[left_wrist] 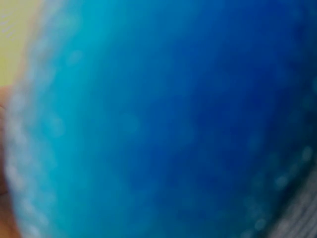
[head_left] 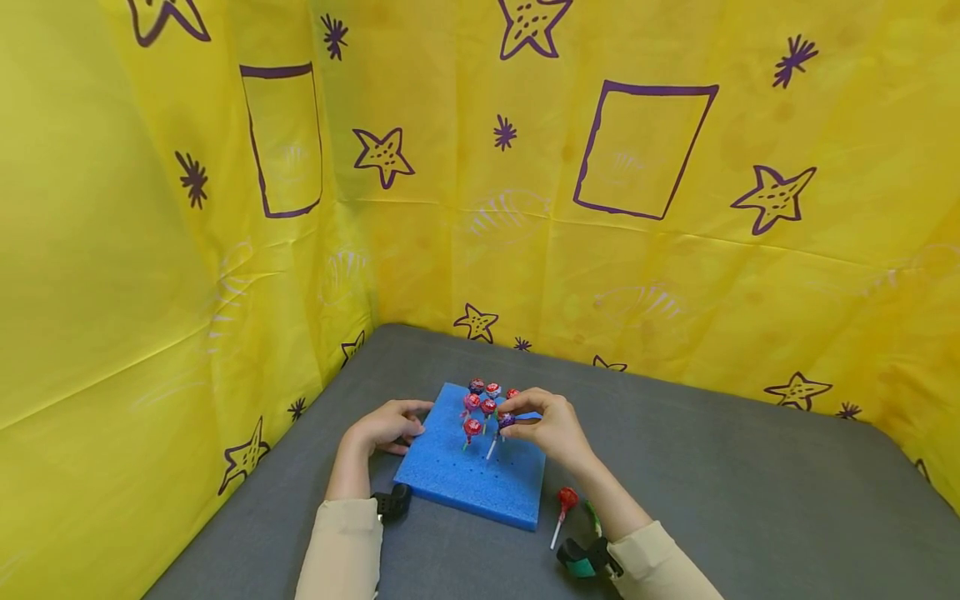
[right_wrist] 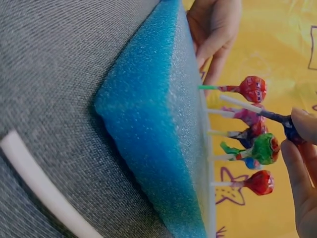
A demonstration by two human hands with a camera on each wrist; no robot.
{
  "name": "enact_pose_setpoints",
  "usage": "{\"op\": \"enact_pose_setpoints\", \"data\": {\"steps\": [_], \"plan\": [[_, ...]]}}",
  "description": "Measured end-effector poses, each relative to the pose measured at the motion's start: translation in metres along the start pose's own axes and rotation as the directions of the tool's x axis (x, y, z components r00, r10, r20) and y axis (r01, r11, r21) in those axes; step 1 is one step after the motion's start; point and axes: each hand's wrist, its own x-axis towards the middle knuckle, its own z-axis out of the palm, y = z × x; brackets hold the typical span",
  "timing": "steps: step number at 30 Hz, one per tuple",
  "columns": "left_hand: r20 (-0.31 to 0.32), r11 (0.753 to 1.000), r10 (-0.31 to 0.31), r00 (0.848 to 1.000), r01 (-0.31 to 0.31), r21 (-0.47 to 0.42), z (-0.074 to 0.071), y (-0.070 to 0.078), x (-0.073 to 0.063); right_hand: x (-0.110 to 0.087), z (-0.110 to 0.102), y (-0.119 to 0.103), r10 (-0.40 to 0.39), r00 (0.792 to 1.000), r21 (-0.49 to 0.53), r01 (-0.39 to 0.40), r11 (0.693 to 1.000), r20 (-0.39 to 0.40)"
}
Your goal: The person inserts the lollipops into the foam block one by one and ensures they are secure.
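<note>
My right hand [head_left: 551,429] pinches a dark purple lollipop [right_wrist: 290,130] by its head, above the blue foam block [head_left: 480,487]. Its white stick slants down toward the foam in the head view; whether the tip touches the surface I cannot tell. Several wrapped lollipops stand upright in the block, among them a red one [head_left: 472,427] and a green one [right_wrist: 266,148]. At the block's left edge my left hand [head_left: 386,425] rests with its fingers against the foam. The left wrist view is mostly filled by blurred blue foam [left_wrist: 158,119].
A red lollipop [head_left: 567,498] lies on the grey table [head_left: 675,467] to the right of the block. Something green [head_left: 593,518] lies beside it, partly behind my right forearm. Small holes dot the foam's front half. Yellow patterned cloth [head_left: 450,250] hangs behind and at left.
</note>
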Motion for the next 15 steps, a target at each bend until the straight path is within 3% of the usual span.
{"op": "enact_pose_setpoints", "data": {"steps": [15], "plan": [[0.000,1.000,-0.003,1.000,0.003,0.005,0.0009,-0.0001,-0.0002,-0.0015,0.0071,0.0026,-0.027,0.999,-0.018,0.026,1.000,-0.030]]}}
